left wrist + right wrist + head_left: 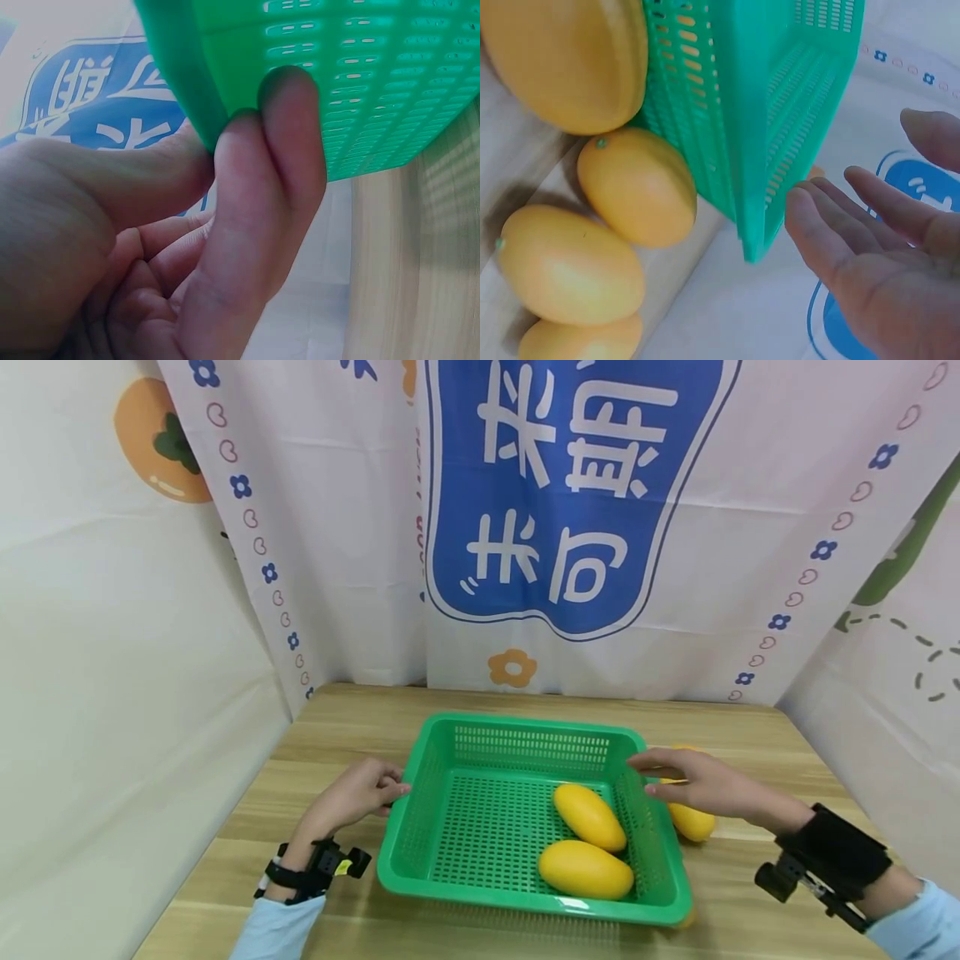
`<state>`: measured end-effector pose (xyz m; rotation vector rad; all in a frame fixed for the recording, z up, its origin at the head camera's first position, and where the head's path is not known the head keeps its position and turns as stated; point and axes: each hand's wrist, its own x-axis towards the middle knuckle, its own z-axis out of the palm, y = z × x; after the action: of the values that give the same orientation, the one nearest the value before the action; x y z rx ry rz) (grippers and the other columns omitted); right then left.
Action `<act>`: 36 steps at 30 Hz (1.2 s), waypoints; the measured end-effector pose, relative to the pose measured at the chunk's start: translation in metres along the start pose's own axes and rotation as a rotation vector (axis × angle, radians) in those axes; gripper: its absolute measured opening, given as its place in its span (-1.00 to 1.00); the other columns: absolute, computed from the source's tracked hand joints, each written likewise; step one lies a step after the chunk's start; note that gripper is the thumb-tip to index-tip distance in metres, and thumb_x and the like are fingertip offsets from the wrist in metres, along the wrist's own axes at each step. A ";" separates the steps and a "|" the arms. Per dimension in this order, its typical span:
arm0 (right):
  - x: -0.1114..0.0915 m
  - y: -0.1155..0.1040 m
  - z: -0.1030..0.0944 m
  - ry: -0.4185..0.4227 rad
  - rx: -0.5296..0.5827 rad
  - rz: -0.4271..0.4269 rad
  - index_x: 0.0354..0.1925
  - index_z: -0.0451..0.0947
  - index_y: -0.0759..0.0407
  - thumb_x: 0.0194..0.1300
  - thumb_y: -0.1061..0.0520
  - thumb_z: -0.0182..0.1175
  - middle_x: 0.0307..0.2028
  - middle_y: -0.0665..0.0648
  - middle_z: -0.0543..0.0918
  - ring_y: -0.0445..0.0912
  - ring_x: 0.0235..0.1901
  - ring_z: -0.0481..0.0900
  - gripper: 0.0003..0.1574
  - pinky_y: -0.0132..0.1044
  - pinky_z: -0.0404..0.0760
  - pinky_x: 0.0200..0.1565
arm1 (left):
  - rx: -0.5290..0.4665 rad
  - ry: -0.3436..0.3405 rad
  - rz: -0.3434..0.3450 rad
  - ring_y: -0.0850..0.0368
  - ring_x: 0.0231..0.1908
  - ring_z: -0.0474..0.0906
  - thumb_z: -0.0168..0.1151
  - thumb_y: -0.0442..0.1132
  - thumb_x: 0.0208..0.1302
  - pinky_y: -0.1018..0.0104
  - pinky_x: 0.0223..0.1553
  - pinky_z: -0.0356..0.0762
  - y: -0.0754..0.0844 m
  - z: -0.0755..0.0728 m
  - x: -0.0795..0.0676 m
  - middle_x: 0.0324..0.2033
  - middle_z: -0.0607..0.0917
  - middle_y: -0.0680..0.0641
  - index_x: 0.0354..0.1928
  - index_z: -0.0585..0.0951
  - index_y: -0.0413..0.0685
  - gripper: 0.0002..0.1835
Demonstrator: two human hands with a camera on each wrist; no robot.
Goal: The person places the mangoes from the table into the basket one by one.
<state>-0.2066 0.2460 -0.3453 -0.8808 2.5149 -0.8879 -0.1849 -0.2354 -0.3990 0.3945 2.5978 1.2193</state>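
Observation:
A green plastic basket (pixel 525 902) stands on the table with two yellow mangoes inside, one mango (pixel 590 817) behind the other mango (pixel 585 870), both toward its right side. At the left rim my left hand (pixel 358 797) pinches the edge between thumb and fingers; the left wrist view shows the fingers (pixel 251 172) against the perforated wall. My right hand (pixel 705 785) is at the right rim, its fingers extended and holding nothing. In the right wrist view, the fingertips come close to the rim; whether they touch it I cannot tell.
Several more mangoes (pixel 570 264) lie on the wooden table (pixel 352 718) outside the basket's right wall, partly hidden by the right hand and basket in the head view. A printed cloth (pixel 360 635) hangs behind the table, with white cloth at both sides.

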 end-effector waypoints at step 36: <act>-0.038 0.042 0.011 -0.034 0.228 0.331 0.30 0.26 0.50 0.40 0.11 0.22 -0.01 0.29 0.60 0.09 -0.04 0.61 -0.30 -0.04 0.71 -0.08 | -0.006 -0.005 -0.003 0.14 -0.34 0.69 0.14 -0.29 0.46 0.12 -0.24 0.77 -0.003 0.000 0.001 -0.35 0.75 -0.08 0.04 0.61 -0.41 -0.71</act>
<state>-0.1914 0.2920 -0.3772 -0.3910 2.3734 -1.0081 -0.1859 -0.2375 -0.4014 0.3915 2.5894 1.2233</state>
